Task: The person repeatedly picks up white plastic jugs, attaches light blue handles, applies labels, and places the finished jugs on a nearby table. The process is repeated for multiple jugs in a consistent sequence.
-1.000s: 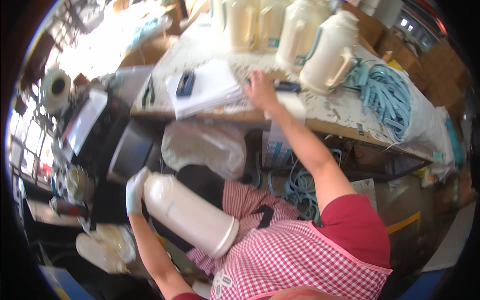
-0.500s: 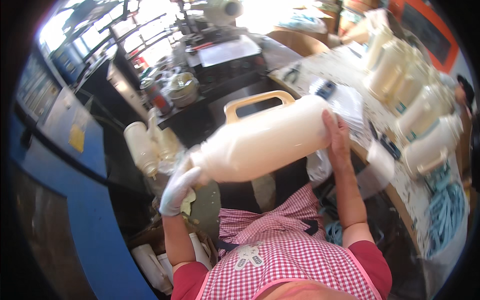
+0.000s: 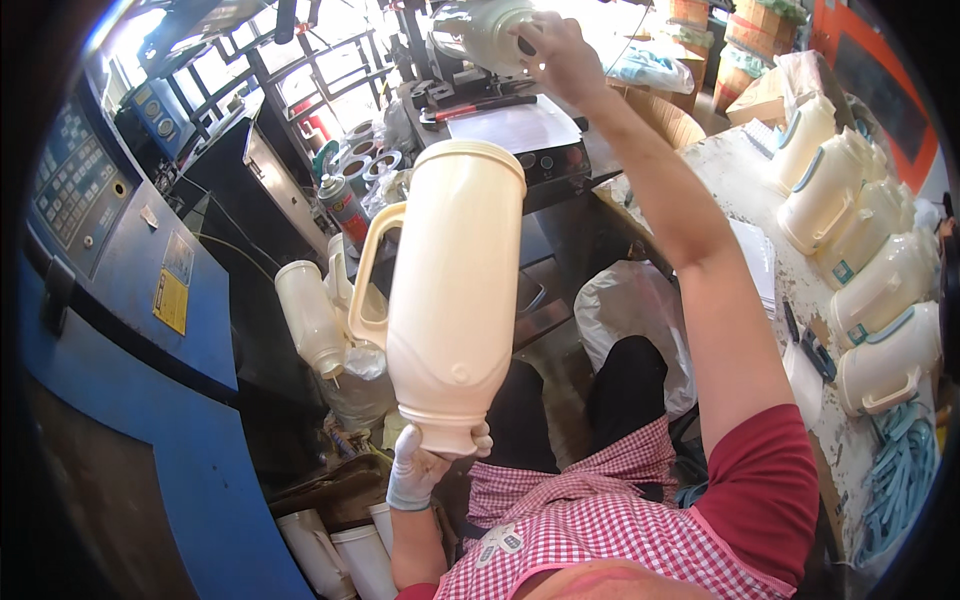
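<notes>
A cream plastic jug (image 3: 450,300) with a side handle stands upside down in front of me, its wide base up. My left hand (image 3: 415,472), in a white glove, is closed around the narrow neck at its lower end. At the far top, my bare right hand (image 3: 563,58) is stretched out to a pale, translucent plastic container (image 3: 470,35) that lies sideways above the machine. Its fingers are curled on the container's round end. Below that hand a white sheet (image 3: 520,125) lies on the machine's top.
Several similar jugs (image 3: 822,195) line the worktable (image 3: 690,170) at right, near light-blue strips (image 3: 895,485). A blue machine cabinet (image 3: 185,290) stands left. Other jugs hang at left (image 3: 310,310) and sit in a box below (image 3: 365,560). A spray can (image 3: 343,205) stands beyond.
The jug has turned from lying sideways between both hands to neck-down in my left hand. My right hand has let go of its base and moved far forward to the translucent container.
</notes>
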